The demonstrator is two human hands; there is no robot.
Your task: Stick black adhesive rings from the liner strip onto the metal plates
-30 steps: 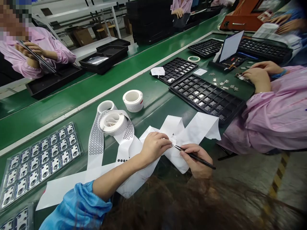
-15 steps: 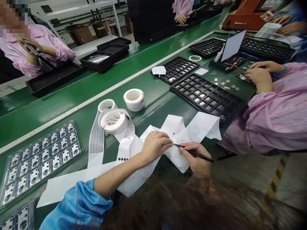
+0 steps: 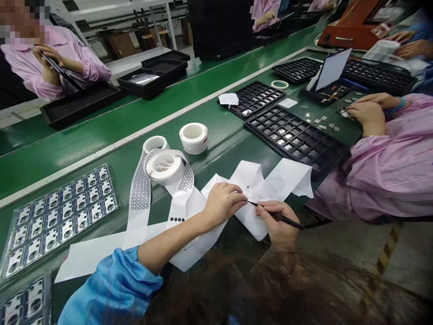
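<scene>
My left hand point(image 3: 223, 202) is curled with its fingertips pinched on the white backing strip point(image 3: 270, 183) that trails in loose folds over the bench edge. My right hand point(image 3: 278, 220) grips thin black tweezers point(image 3: 275, 215), whose tips meet my left fingertips. The strip runs left to a white roll point(image 3: 164, 166) printed with rows of small black rings. A short row of black dots point(image 3: 177, 220) sits on the strip near my left forearm.
A clear tray of metal parts point(image 3: 59, 216) lies at the left, with another below it. A second white roll point(image 3: 193, 137) and black compartment trays point(image 3: 297, 140) stand beyond. A person in pink works close on my right; another sits across the green conveyor point(image 3: 101, 131).
The view has shifted slightly. The tweezer tips have closed in on my left fingertips. The small black ring seen at the tips before is no longer visible.
</scene>
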